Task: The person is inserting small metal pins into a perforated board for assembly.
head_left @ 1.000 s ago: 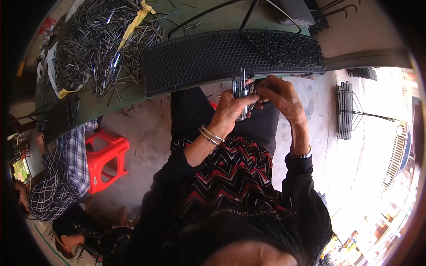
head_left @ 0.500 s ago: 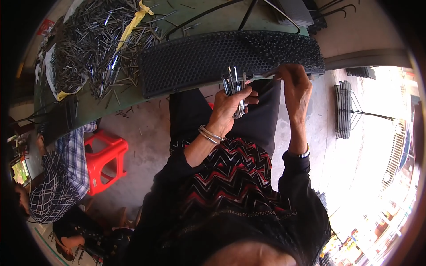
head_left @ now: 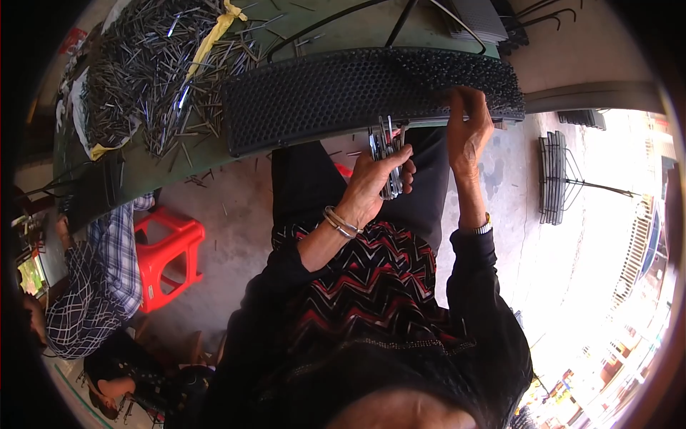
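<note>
A black tray full of small round holes [head_left: 314, 100] lies across the table edge before me. Short rods [head_left: 486, 79] stand packed in the holes of its right part; the holes farther left look unfilled. My left hand [head_left: 375, 179] is closed round a bundle of thin metal rods [head_left: 386, 146], their tips pointing up just below the tray's near edge. My right hand [head_left: 469, 132] is over the tray's right half, fingertips together among the holes beside the standing rods. Its fingertips are blurred, and what they pinch is too small to make out.
A big heap of loose metal rods [head_left: 143, 79] covers the green table's [head_left: 286, 21] left side. A red stool [head_left: 168, 250] stands on the floor at left, near a person in a checked shirt [head_left: 86, 300]. A slatted black rack [head_left: 552, 177] is on the floor at right.
My right hand has moved up from the tray's near edge onto its holes. My left hand, with the rods, has shifted slightly right and down.
</note>
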Motion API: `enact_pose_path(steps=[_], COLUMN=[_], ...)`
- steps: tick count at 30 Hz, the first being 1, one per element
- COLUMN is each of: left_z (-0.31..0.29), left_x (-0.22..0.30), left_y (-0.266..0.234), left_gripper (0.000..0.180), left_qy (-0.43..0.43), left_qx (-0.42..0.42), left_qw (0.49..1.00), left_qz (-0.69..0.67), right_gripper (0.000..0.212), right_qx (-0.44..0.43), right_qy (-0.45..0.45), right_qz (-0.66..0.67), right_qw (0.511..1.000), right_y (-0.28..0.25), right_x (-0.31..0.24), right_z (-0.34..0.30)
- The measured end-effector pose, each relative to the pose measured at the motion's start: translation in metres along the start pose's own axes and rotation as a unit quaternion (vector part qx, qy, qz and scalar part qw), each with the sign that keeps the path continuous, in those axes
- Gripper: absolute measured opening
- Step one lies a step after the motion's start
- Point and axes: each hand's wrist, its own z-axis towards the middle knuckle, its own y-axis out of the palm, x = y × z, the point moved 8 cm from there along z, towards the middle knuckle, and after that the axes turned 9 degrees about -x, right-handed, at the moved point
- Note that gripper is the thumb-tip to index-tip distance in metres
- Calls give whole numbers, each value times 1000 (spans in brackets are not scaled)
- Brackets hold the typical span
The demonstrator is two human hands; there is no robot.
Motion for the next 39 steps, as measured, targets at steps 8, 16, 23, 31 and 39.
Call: enact_pose_path(steps=[8, 16, 23, 31, 39], left_z=[0, -4, -6, -3, -3], left_x=[-4, -7, -6, -8, -3], left_y=[-2, -1, 2, -3, -2], left_gripper=[23, 26, 27, 21, 20], left_qy=[0, -15, -25, -26, -19], left_qx=[12, 17, 6, 10, 19], left_qw=[999, 999, 999, 999, 1000], left_qz=[-34, -49, -42, -22, -1], right_gripper=[6, 7, 8, 8, 7], right_qx=[-4, -9, -18, -44, -38], right_qy=[-37, -41, -45, -6, -47], right_qz=[-44, -76, -107, -45, -106], right_qw=[998, 996, 993, 998, 993], right_y=[2, 0, 0, 0, -4], right_x=[-8, -14, -13, -3, -19], right_z=[0, 2, 2, 3, 4])
